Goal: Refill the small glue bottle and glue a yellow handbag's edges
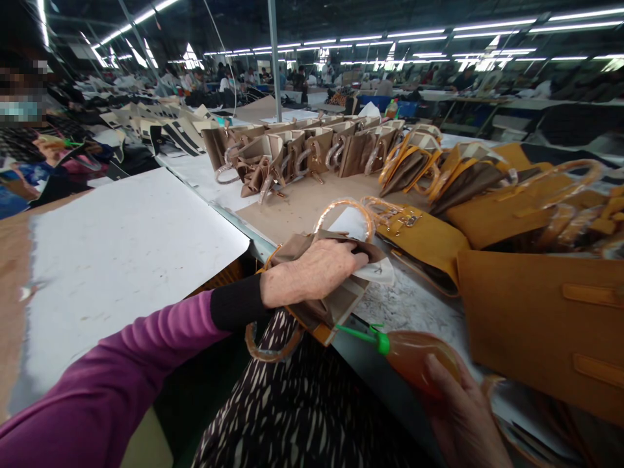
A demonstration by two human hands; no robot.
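Observation:
My left hand (316, 272) is closed on the upper edge of a brown bag lining (336, 302), fingers pressed at its opening. The bag lies at the table edge near my lap, with one round wrapped handle (344, 207) above my hand and another hanging below my wrist. In my right hand (455, 403), at the lower right, is a squeeze bottle (422, 357) of orange-brown liquid with a green cap. Its thin green nozzle (355, 333) points left, its tip at the bag's lower edge.
Brown bags (316, 149) stand in rows across the table. Mustard bags (424, 244) and a large tan panel (536, 325) lie at the right. A white-covered table (131, 253) is at the left, with a masked person (22, 110) beyond it.

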